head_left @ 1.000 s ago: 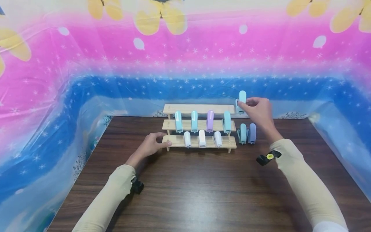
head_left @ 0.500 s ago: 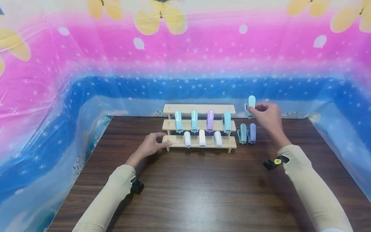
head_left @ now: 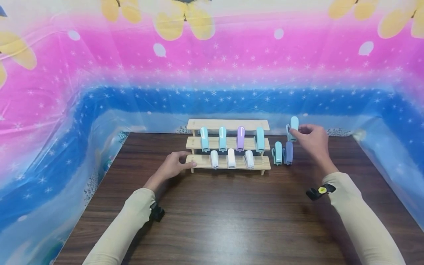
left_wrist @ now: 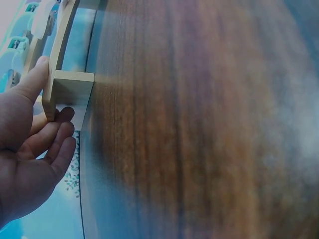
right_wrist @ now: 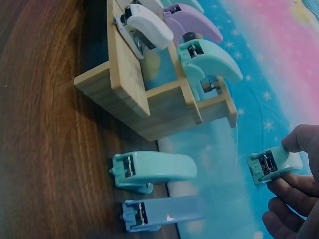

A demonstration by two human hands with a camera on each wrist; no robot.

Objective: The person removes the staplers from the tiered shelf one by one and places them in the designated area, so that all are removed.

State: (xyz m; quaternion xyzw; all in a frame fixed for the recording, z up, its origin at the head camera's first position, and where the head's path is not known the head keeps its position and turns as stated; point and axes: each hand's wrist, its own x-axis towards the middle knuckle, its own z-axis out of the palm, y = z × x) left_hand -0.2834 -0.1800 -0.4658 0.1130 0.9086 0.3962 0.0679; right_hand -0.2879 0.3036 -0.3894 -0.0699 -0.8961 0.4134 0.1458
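Note:
My right hand (head_left: pixel 313 143) pinches a light teal stapler (right_wrist: pixel 274 164) between thumb and fingers, to the right of a three-step wooden rack (head_left: pixel 228 124). Just in front of it on the table stand a teal stapler (head_left: pixel 278 153) and a blue-purple stapler (head_left: pixel 288 153), side by side. My left hand (head_left: pixel 173 164) grips the left end of the rack's lowest step, thumb on top and fingers underneath. Three pale staplers, among them a pinkish-white one (head_left: pixel 230 158), sit on that step. The middle step carries a purple stapler (head_left: pixel 240 138) and several teal ones, such as the rightmost stapler (head_left: pixel 260 139).
The dark wood-grain table (head_left: pixel 212 213) reaches back to a printed cloth backdrop (head_left: pixel 212 73) in pink and blue, close behind the rack. The rack's top step bears no stapler. Cloth also hangs along both sides of the table.
My right hand has carried the light teal stapler rightward and down, away from the rack's top step and toward the two staplers on the table. The left hand keeps its place on the rack.

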